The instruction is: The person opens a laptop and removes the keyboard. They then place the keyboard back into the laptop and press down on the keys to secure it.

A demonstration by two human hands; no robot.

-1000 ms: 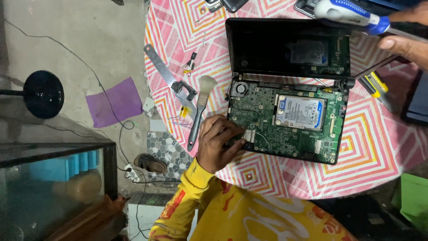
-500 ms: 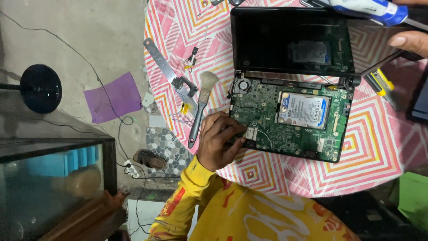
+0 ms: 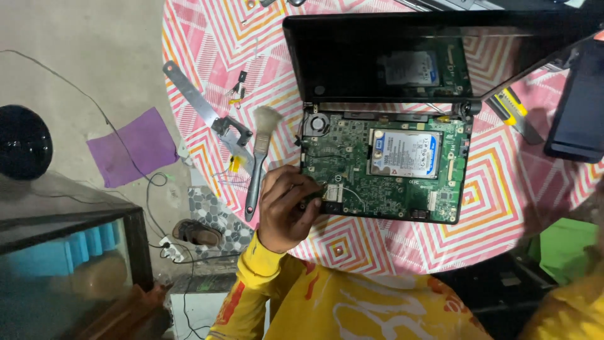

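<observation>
An opened laptop (image 3: 352, 170) lies on a round table with a pink zigzag cloth (image 3: 503, 182). Its green motherboard is bare, with a silver hard drive (image 3: 406, 153) and a small fan (image 3: 318, 123). The dark screen (image 3: 352, 56) is folded back flat. My left hand (image 3: 286, 208), in a yellow sleeve, curls its fingers over the board's near-left corner, around a small card there. My right hand is out of view.
A paint brush (image 3: 258, 157) and a metal bracket (image 3: 207, 113) lie left of the laptop. A yellow utility knife (image 3: 516, 113) and a dark flat device (image 3: 579, 107) sit at the right. On the floor are a purple cloth (image 3: 133, 146), cables, a sandal (image 3: 195, 233) and a glass tank (image 3: 63, 252).
The right hand with the blue-and-white screwdriver has left the view at the top right. The camera has moved closer. My left hand stays on the board's corner.
</observation>
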